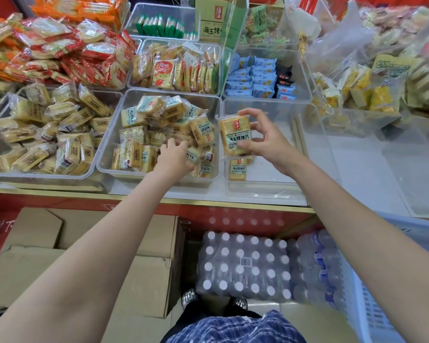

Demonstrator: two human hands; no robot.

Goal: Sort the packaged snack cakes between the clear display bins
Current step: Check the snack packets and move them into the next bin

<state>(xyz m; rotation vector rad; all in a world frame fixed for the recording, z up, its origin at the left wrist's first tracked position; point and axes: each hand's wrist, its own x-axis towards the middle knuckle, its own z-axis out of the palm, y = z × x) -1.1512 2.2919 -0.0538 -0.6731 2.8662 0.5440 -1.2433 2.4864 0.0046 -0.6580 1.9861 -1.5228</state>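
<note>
My right hand [263, 138] holds a yellow snack cake packet [233, 134] by thumb and fingers, above the left end of a nearly bare clear bin [265, 186]. One more yellow packet [237, 169] lies flat on that bin's floor. Left of it, a clear bin [159, 180] is heaped with mixed snack cake packets [164, 120]. My left hand [177, 155] reaches down into this heap, fingers curled among the packets; what it grips is hidden.
More clear bins of snacks crowd the counter: yellow packets [47, 134] at left, blue packets [258, 78] behind, bagged cakes [362, 90] at right. Below the counter edge stand cardboard boxes [89, 256], a shrink-wrapped bottle pack [243, 266] and a blue crate [382, 293].
</note>
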